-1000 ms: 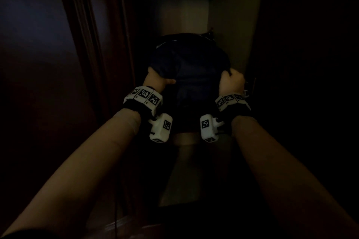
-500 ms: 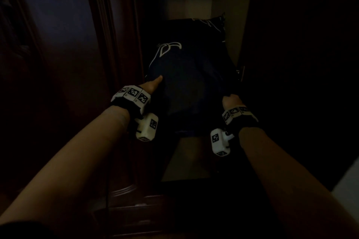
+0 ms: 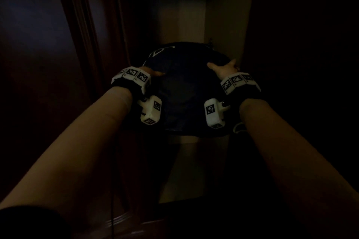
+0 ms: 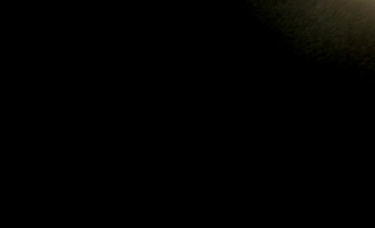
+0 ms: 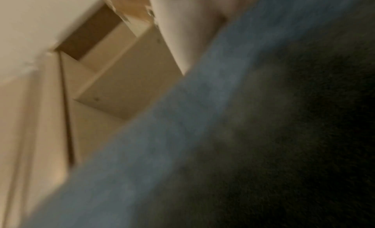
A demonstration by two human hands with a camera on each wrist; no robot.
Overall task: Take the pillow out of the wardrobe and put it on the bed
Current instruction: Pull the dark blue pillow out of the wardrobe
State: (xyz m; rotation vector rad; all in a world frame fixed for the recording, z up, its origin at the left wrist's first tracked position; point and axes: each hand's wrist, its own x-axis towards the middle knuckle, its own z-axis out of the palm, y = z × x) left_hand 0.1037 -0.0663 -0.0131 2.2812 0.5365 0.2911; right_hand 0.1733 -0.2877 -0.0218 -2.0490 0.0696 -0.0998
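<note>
The scene is very dim. A dark blue pillow [image 3: 184,91] with a pale pattern on its far left corner lies in the wardrobe opening, its near end jutting over the pale shelf edge [image 3: 186,138]. My left hand [image 3: 153,72] holds its left side with the thumb on top; the fingers are hidden behind the pillow. My right hand [image 3: 223,68] grips the upper right side, thumb spread across the fabric. The right wrist view shows blurred blue pillow fabric [image 5: 182,135] close up. The left wrist view is almost black.
A dark wooden wardrobe door and frame [image 3: 87,44] stand close on the left. Pale inner walls [image 3: 225,15] flank the pillow, and pale empty shelves [image 5: 121,87] show in the right wrist view. Everything on the right is in darkness.
Both hands have shifted from the pillow's near lower sides up onto its flanks. The pillow now looks shorter and rounder, with its near end over the shelf edge.
</note>
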